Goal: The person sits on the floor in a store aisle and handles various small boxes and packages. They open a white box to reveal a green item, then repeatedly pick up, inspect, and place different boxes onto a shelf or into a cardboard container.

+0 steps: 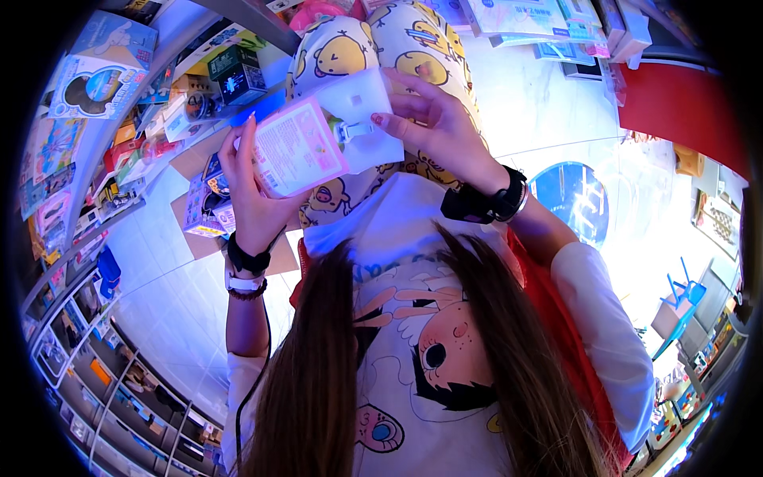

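My left hand (253, 179) holds a small pink-and-white printed box (298, 149) by its left end and lower edge, with the printed side up. A white, translucent sheet or sleeve (372, 149) lies against the right side of the box, over my lap. My right hand (438, 116) grips this white piece at its right edge, thumb on top and fingers partly behind. Between box and sheet a small clear or silvery part (356, 131) shows; I cannot tell what it is. Both hands are above my patterned trousers (340, 53).
An open cardboard box (199, 238) with packaged goods (205, 206) stands on the floor at left. Shelves with boxed goods (98, 89) run along the left side, above a wire rack (113, 387). More packages (518, 18) are at the top right, near a red surface (679, 113).
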